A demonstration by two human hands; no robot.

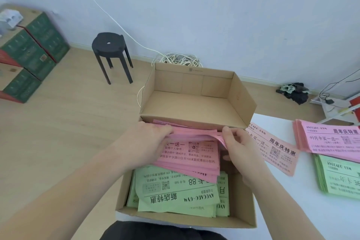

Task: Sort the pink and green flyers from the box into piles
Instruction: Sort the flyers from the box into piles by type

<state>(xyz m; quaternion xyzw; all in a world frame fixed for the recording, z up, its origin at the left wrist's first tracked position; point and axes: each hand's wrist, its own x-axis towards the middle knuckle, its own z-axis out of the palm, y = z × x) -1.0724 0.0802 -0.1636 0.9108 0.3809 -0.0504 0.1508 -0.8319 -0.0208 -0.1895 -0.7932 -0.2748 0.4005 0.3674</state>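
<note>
Pink flyers (191,155): left grip (150,142), right grip (239,148)

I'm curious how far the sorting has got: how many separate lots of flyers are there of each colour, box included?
Pink: 3 (pink bundle in the box, loose pink flyer, pink pile)
Green: 2 (green flyers in the box, green pile)
Total: 5

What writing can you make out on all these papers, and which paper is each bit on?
"AVOCADO·GYM", "新店特惠", upside down: green flyer in the box.
"一送一": held pink flyers.
"周年庆特惠": loose pink flyer on the table.
"99月卡买一送一": pink pile.
Fine print, QR codes, box stamp: too small to read.
</note>
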